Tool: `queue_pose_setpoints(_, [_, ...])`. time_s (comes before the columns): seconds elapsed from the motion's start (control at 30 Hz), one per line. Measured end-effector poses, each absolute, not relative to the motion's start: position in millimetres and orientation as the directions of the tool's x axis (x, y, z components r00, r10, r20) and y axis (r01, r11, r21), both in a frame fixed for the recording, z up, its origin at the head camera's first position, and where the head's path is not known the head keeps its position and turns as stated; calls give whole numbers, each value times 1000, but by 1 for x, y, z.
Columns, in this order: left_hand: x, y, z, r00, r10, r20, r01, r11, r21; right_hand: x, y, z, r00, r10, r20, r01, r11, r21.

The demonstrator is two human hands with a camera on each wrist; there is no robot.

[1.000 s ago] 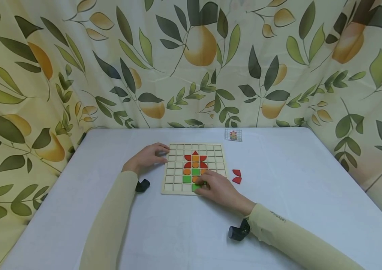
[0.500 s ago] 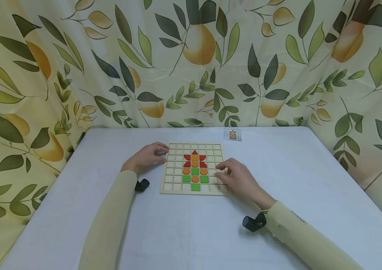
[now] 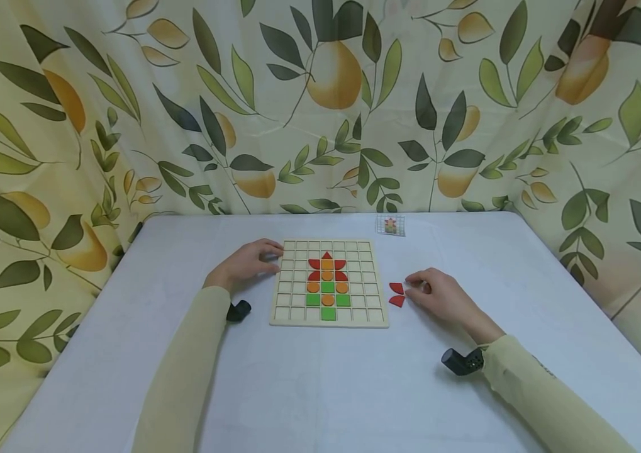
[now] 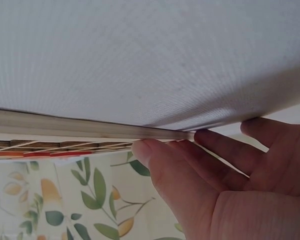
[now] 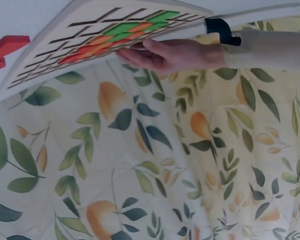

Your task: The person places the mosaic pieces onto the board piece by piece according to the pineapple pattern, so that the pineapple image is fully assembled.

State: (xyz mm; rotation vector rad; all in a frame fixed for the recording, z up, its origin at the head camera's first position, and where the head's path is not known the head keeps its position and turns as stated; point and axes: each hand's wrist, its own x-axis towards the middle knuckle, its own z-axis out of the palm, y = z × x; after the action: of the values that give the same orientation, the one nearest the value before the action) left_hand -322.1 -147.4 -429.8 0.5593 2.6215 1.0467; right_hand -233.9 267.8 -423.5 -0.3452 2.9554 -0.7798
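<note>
A wooden grid board (image 3: 295, 304) lies on the white table, carrying a flower of red, orange and green tiles (image 3: 328, 283). My left hand (image 3: 271, 255) rests with straight fingers against the board's left edge; the left wrist view shows those fingers (image 4: 180, 155) touching the rim (image 4: 90, 129). My right hand (image 3: 414, 283) lies on the table right of the board, fingers loosely curled and holding nothing, fingertips just beside two loose red tiles (image 3: 396, 294). The right wrist view shows the board (image 5: 50, 52), the red tiles (image 5: 7, 47) and the left hand (image 5: 170, 54), not the right hand.
A small pattern card (image 3: 390, 226) lies at the back of the table (image 3: 320, 390) behind the board's right corner. A leaf-and-pear curtain (image 3: 320, 107) closes off the back and sides. Black wrist cameras sit under both sleeves.
My right hand left the green tile at the board's bottom row and moved right, off the board, to the two red tiles. The left hand stayed put.
</note>
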Motion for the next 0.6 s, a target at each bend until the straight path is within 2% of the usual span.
queue_pose_setpoints(0.4, [-324, -148, -432, -888, 449, -98, 259, 665, 701, -237, 260, -427, -954, -297, 30, -272, 824, -497])
queue_pose_setpoints(0.6, [-324, -148, -433, -891, 443, -102, 250, 664, 705, -239, 257, -427, -956, -294, 25, -268, 829, -491])
